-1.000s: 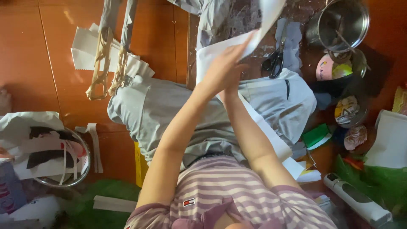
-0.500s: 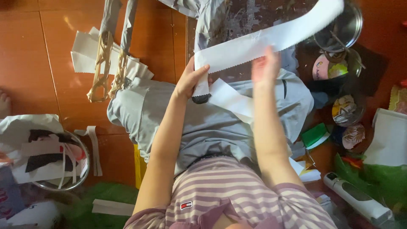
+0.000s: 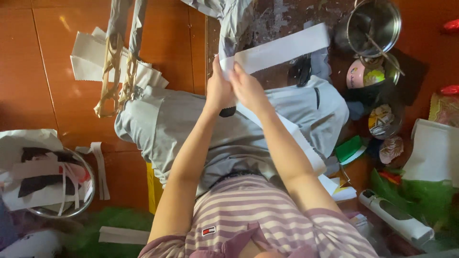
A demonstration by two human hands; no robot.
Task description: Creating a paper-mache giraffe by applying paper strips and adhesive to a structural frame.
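Paper strip [image 3: 282, 50]: long, flat, white, upper centre of the frame.
Left hand [image 3: 217, 91]: fingers pinched on the strip's left end.
Right hand [image 3: 246, 88]: fingers pinched on it too.
Steel pot [image 3: 375, 24]: round, shiny, upper right.

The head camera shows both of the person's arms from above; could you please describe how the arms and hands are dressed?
Both arms are bare from the short sleeves down. The left hand and right hand wear no gloves, and no rings, watch or bracelets show. The striped top has mauve and pale bands, mauve cuffs and a small red patch.
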